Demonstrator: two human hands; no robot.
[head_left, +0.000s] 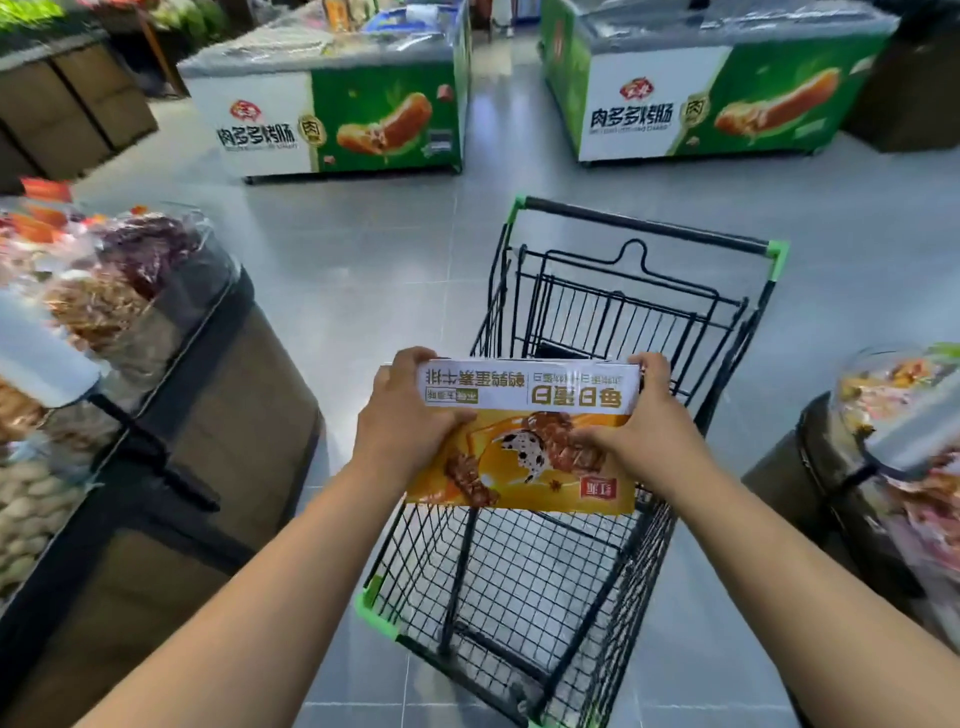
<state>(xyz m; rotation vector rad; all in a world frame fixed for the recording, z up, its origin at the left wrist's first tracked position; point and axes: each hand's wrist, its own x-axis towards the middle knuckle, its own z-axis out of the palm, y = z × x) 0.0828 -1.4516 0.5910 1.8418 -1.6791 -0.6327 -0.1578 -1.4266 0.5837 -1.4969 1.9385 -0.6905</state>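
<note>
Head view: the yellow-and-white food box (524, 441) hangs level over the middle of the black wire shopping cart (519, 597). The left hand (400, 421) has its grip curled round the box's left edge, and the right hand (639, 421) round its right edge. Bulk-food bins (244, 415) (810, 467) flank the cart. Beyond the cart stand two green freezer chests (332, 104) (717, 93).

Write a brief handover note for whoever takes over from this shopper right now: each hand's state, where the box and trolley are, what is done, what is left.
Left hand: grips the left end of the yellow and white box.
Right hand: grips its right end.
Box: held printed face up over the basket of the black wire trolley.
Done: box is in hand and above the trolley.
Left: probably lower it into the basket and let go.
</note>
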